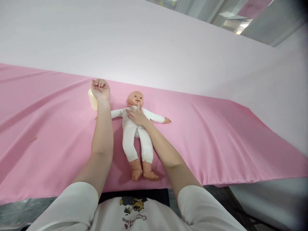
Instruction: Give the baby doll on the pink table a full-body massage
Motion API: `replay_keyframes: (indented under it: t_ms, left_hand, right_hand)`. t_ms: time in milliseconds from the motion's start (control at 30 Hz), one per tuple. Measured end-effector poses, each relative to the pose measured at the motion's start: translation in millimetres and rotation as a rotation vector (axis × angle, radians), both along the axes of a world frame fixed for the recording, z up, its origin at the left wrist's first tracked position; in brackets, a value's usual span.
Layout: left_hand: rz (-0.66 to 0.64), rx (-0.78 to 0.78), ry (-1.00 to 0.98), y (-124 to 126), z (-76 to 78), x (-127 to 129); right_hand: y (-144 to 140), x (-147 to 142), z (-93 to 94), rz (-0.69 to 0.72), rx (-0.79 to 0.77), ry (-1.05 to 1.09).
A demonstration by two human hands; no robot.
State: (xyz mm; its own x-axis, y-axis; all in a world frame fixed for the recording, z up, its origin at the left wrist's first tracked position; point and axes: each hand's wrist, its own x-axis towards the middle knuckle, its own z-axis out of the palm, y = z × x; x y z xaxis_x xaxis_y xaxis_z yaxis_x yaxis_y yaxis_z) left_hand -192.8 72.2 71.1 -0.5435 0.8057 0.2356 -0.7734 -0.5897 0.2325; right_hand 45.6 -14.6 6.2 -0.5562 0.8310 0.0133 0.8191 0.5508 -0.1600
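The baby doll (137, 128) lies face up on the pink cloth (216, 138) covering the bench, feet toward the near edge. The right hand (136, 115) rests released on its chest, one finger touching the mouth. The left hand (100, 88) is clenched over a pale yellow container (92, 100), just left of the doll.

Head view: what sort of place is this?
Probably an indoor staged practice room: a baby doll in a white bodysuit lies on a table draped in pink cloth, with ceiling light panels above.
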Motion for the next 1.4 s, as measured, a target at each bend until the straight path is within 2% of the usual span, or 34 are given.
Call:
replay_keyframes:
  t_ms: [133, 333, 433, 567, 733, 833, 933, 1133, 1267, 1400]
  left_hand:
    - [-0.023, 0.059, 0.011, -2, -1.6, -3]
    - [0.018, -0.013, 0.153, -7, 0.2, -5]
    - [0.029, 0.011, 0.208, -7, 1.0, -7]
    - [0.010, 0.065, 0.187, -5, 0.7, -8]
    - [0.058, -0.046, 0.144, -8, 6.3, -6]
    - [0.053, -0.059, 0.188, -10, 7.6, -5]
    - [0.044, -0.032, 0.251, -9, 6.0, -7]
    - [0.040, -0.017, 0.235, -2, 1.1, -12]
    - [0.015, -0.007, 0.248, -5, -1.3, -8]
    - [0.050, -0.040, 0.226, -8, 0.1, -4]
  right_hand:
    - [2, 2, -1.4, 0.022, 0.001, 0.018]
    - [3, 3, -1.0, 0.036, -0.001, 0.026]
    - [3, 3, -1.3, 0.031, 0.005, 0.025]
    - [4, 1, -2.2, 0.024, 0.015, 0.021]
    - [3, 1, -1.5, 0.020, 0.019, 0.027]
    - [4, 1, -1.1, 0.023, 0.015, 0.033]
    - [4, 0, -0.9, 0.021, 0.007, 0.034]
    - [5, 0, -1.5, 0.016, 0.003, 0.025]
    - [6, 0, -2.3, 0.015, 0.001, 0.036]
    - [5, 0, -2.0, 0.008, -0.003, 0.052]
